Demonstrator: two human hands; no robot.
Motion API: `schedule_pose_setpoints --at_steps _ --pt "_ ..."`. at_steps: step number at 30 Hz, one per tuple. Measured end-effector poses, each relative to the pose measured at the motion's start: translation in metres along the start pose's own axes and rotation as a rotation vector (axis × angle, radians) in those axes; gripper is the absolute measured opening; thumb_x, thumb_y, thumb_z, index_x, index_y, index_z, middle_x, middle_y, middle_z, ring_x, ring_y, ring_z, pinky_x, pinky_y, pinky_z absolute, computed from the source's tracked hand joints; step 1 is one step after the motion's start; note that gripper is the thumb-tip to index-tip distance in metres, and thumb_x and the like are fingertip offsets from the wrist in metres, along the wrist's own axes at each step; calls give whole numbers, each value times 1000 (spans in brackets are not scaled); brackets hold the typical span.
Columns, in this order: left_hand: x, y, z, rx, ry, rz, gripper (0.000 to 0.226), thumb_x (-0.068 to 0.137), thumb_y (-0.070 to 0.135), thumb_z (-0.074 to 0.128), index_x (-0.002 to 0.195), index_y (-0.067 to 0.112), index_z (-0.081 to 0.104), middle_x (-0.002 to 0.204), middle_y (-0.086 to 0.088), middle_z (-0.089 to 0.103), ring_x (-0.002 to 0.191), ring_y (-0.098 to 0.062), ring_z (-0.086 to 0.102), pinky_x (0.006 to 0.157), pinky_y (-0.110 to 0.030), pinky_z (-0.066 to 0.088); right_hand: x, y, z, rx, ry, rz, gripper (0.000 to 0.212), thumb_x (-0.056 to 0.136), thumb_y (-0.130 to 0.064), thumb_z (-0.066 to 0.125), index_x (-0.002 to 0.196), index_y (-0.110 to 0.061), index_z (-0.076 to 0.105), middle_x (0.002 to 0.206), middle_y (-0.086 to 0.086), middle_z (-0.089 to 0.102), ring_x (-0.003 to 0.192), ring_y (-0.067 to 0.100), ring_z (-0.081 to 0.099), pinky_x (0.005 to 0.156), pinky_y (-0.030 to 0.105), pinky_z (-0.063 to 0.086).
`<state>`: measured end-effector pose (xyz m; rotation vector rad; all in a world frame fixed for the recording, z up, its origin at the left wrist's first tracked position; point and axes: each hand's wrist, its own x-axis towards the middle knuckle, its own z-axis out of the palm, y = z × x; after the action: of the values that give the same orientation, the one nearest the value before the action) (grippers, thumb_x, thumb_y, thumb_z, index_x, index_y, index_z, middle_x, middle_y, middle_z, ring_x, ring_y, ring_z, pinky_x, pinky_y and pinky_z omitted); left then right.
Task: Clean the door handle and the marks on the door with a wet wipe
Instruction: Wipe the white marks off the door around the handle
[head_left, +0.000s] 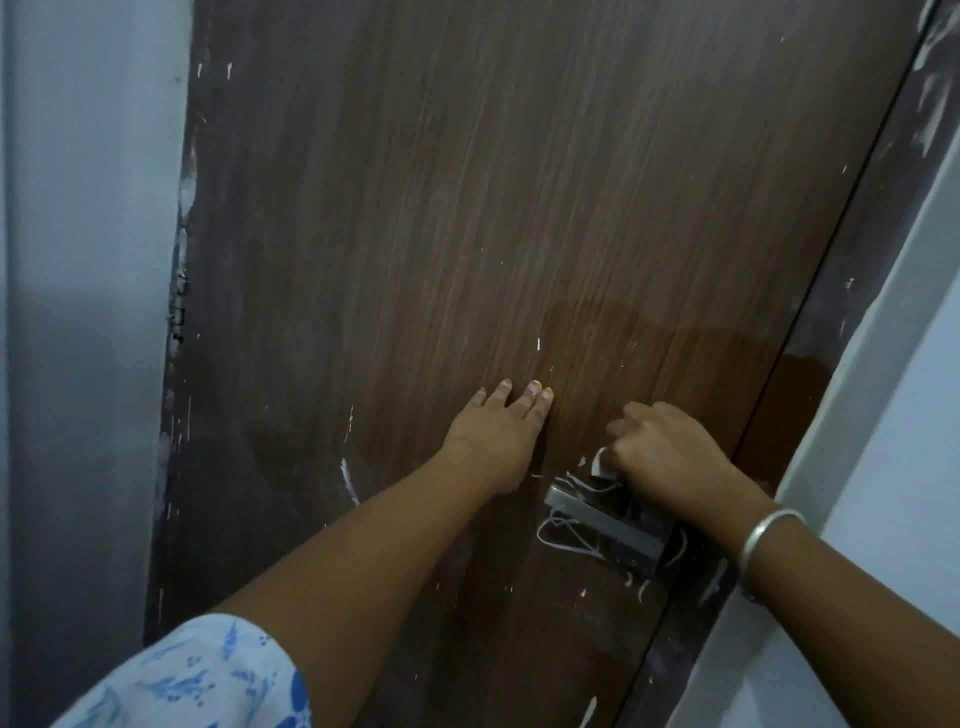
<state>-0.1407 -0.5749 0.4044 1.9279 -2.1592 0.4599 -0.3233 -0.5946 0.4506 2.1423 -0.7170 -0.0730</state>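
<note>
A brown wood-grain door (493, 208) fills the view, flecked with white paint marks (349, 480). A darker wet patch (701, 358) spreads above the handle. The metal lever handle (597, 517) sits low right, with thin white strings looped around it. My left hand (498, 431) lies flat on the door, fingers spread, just left of the handle. My right hand (660, 447) is closed on a crumpled white wet wipe (601, 462) and presses it on the door right above the handle. Most of the wipe is hidden in the fist.
A dark door frame (831, 322) runs along the right edge, then a pale wall (893, 467). A grey-white wall (78, 312) borders the left side, with chipped paint along the door edge. A silver bangle (763, 535) is on my right wrist.
</note>
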Motion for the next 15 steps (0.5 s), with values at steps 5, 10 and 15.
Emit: schedule_pose_setpoints --at_steps 5,10,15 --pt "-2 5 0 -12 -7 -9 80 90 11 46 147 11 -10 157 -9 -9 144 -29 -1 117 -43 8 19 -18 4 16 71 -26 16 90 -21 48 91 -19 64 93 2 58 85 18 47 69 30 30" --pt "-1 1 -3 -54 -30 6 81 90 11 48 147 13 -9 157 -7 -9 144 -30 0 116 -44 9 9 -21 10 33 48 82 14 88 -25 50 84 -22 64 89 0 59 82 18 48 67 31 30" --pt "0 -1 -3 -80 -48 20 82 89 10 49 147 15 -10 157 -6 -10 144 -30 1 115 -43 8 5 -21 11 49 38 134 13 87 -24 50 84 -21 63 86 0 60 80 18 47 67 32 29"
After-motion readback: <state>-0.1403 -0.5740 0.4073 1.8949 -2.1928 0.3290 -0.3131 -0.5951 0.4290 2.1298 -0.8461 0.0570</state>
